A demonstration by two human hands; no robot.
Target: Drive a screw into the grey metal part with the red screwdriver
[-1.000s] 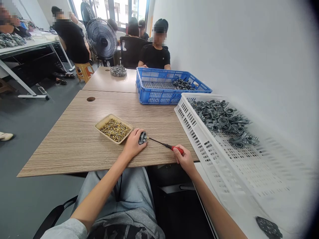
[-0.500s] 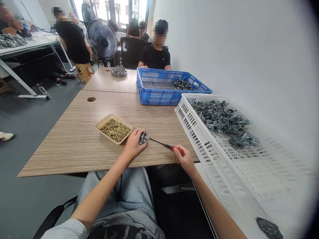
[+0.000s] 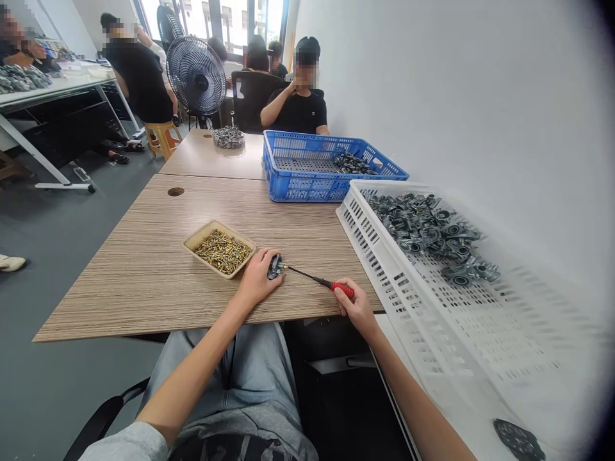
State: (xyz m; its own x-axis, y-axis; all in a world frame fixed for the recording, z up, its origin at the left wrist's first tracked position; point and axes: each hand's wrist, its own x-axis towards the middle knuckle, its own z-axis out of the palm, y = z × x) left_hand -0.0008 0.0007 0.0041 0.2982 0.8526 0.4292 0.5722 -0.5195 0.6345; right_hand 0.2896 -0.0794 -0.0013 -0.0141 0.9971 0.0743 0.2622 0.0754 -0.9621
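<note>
My left hand point(image 3: 259, 276) is closed around a small grey metal part point(image 3: 275, 266) on the table, just right of a cream tray point(image 3: 193, 248) full of brass-coloured screws point(image 3: 221, 251). My right hand point(image 3: 355, 302) grips the red handle of a screwdriver point(image 3: 312, 277). Its long dark shaft points left, and the tip meets a small brass-coloured screw point(image 3: 284, 265) at the right side of the metal part. Fingers of my left hand hide much of that part.
To my right stands a white crate point(image 3: 384, 262) with many grey metal parts point(image 3: 423, 224). A blue crate point(image 3: 307, 189) with similar parts is farther back, beside a round clear container point(image 3: 229, 137) of parts. Across the table sits a person point(image 3: 300, 112); a fan point(image 3: 196, 75) stands behind the table.
My hands, the metal part and the screwdriver look almost the same. Across the table, the seated person has raised one hand toward the face.
</note>
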